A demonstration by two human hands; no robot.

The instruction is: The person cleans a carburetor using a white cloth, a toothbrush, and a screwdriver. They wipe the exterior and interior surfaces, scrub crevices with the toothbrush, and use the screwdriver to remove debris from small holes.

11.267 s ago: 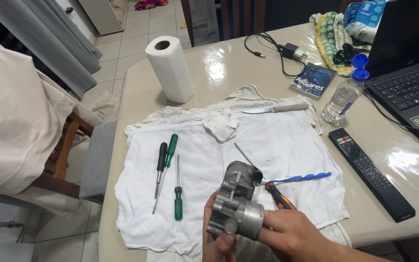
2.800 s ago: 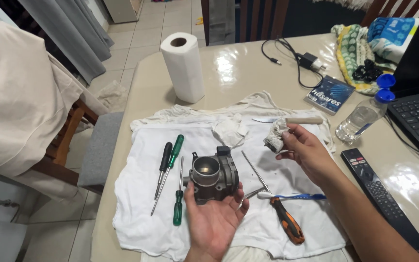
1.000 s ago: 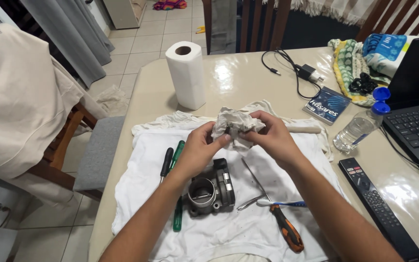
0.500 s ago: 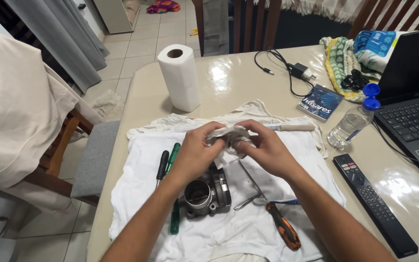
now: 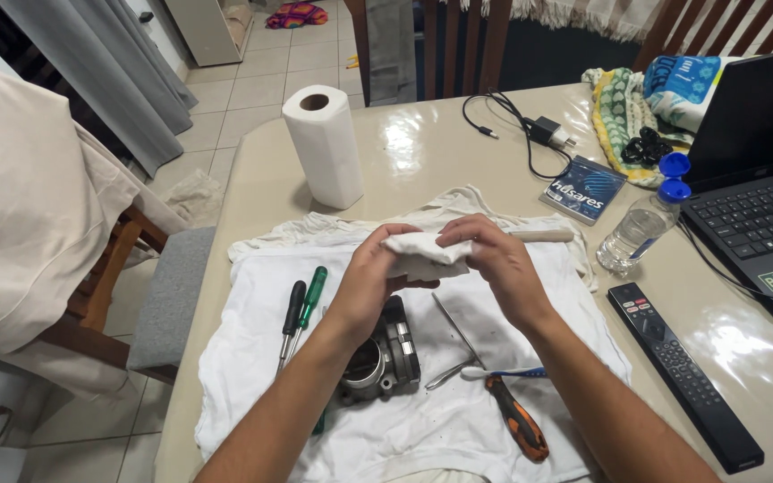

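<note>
Both hands hold a crumpled white paper towel (image 5: 424, 255) above a white cloth (image 5: 252, 358) spread on the table. My left hand (image 5: 369, 282) grips its left side, my right hand (image 5: 492, 264) pinches its right end. Below my left hand a grey metal throttle body (image 5: 385, 362) lies on the cloth. Two screwdrivers, one black-handled (image 5: 293, 309) and one green-handled (image 5: 313, 286), lie to its left. An orange-and-black handled tool (image 5: 516, 429) and thin metal picks (image 5: 455, 331) lie under my right forearm.
A paper towel roll (image 5: 324, 148) stands at the back. Right of the cloth: a water bottle (image 5: 639, 228), a black remote (image 5: 682, 371), an open laptop (image 5: 762, 188), a booklet (image 5: 588, 188), a charger cable (image 5: 516, 125). A draped chair (image 5: 29, 224) stands left.
The throttle body was set down on the cloth. My right hand picked up the paper towel, and both hands came together on it and now fold it over the cloth.
</note>
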